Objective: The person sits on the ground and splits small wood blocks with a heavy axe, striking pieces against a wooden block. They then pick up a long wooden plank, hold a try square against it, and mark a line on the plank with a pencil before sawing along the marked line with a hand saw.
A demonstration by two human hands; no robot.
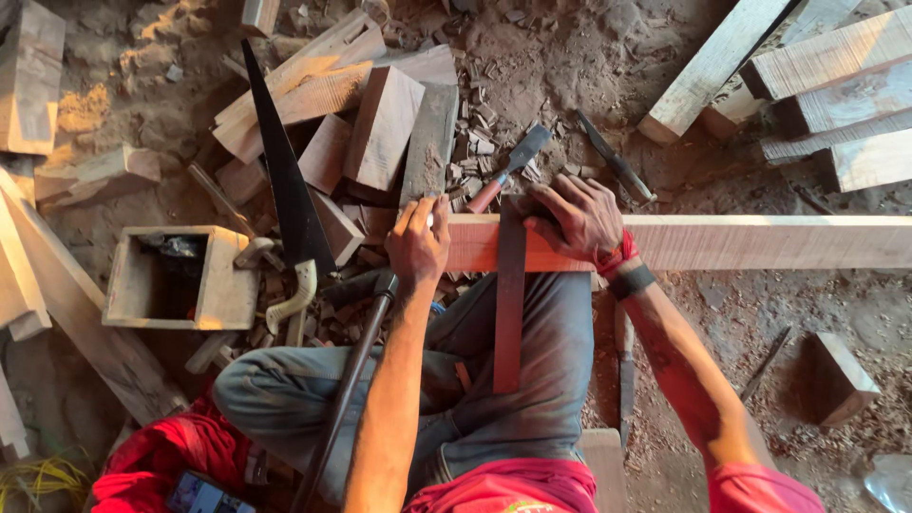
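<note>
A long pale wooden beam (pixel 760 242) lies across my lap, its left end near my knees. A dark try square (pixel 510 313) lies across it, its long arm hanging down over my jeans. My right hand (pixel 579 220), with a red band and a black strap at the wrist, presses the square's top onto the beam. My left hand (pixel 418 242) rests on the beam's left end, fingers pinched on a small pale marking stub (pixel 430 220) just left of the square.
A handsaw (pixel 285 190) with a pale handle lies at the left beside an open wooden box (pixel 171 277). A red-handled chisel (pixel 503 173) and another chisel (pixel 617 166) lie beyond the beam among wood blocks and chips. Planks (pixel 836 85) are stacked at the upper right. A dark long handle (pixel 347 389) leans by my left leg.
</note>
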